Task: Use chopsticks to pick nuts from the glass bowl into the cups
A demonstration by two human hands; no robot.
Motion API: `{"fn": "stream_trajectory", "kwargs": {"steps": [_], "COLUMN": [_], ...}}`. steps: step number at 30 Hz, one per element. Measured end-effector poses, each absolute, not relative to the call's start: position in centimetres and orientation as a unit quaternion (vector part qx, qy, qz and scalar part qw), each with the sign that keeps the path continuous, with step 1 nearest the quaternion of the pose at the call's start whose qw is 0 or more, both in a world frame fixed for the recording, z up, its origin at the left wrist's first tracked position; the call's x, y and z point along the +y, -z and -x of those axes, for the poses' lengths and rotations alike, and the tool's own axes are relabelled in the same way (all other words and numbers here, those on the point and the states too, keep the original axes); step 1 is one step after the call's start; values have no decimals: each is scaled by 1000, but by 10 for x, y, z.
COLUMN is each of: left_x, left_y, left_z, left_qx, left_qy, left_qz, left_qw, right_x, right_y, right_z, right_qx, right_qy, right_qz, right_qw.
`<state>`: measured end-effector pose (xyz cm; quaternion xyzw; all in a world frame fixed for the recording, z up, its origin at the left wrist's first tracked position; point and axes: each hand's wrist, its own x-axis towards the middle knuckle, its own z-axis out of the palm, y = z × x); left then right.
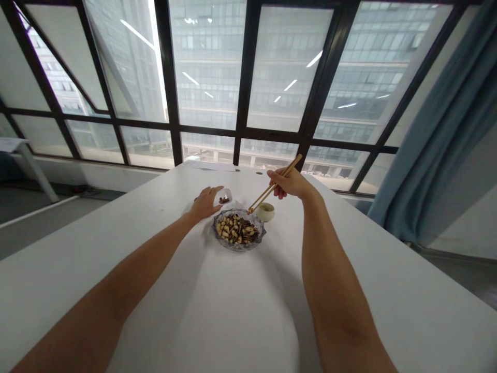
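The right hand (285, 182) grips chopsticks (293, 163), their tips at the far rim of the glass plate (238, 248), near the cup (266, 216). Pale and dark pieces (236, 229) fill the plate. The left hand (207, 203) has thumb and fingers spread around the box (228, 194); whether it grips, one cannot tell.

Black-framed windows (165, 62) span the wall beyond the white worktop (240, 311), with one casement sash (66, 46) at upper left tilted open. A many-windowed building (209, 36) stands outside, and strip-light reflections (190, 78) streak the panes. A blue curtain (446, 129) hangs at right; another white table (39, 173) stands far left.
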<state>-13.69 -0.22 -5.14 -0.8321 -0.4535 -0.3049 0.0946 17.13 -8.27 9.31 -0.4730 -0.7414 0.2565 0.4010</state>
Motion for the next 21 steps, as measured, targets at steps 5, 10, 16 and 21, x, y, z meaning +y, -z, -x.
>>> {"fn": "stream_trajectory", "kwargs": {"steps": [5,10,16,21], "left_x": [2,11,12,20], "left_y": [40,12,7,22], "left_z": [131,117,71,44], "left_qx": [-570,-622,-543,-513], "left_qy": [208,88,149,173], "left_qz": [795,775,826,840], "left_qw": [24,-59,-32,-29], "right_x": [-81,-82,-82,-85], "right_y": [-92,-93,-95,-97], "right_z": [-175,-178,-181,-183], "right_qx": [-739,-736,-727,-722], "right_qy": [-253,-242,-228,-221], "right_qz": [474,480,494,500], "right_qw": [407,410,420,424]}}
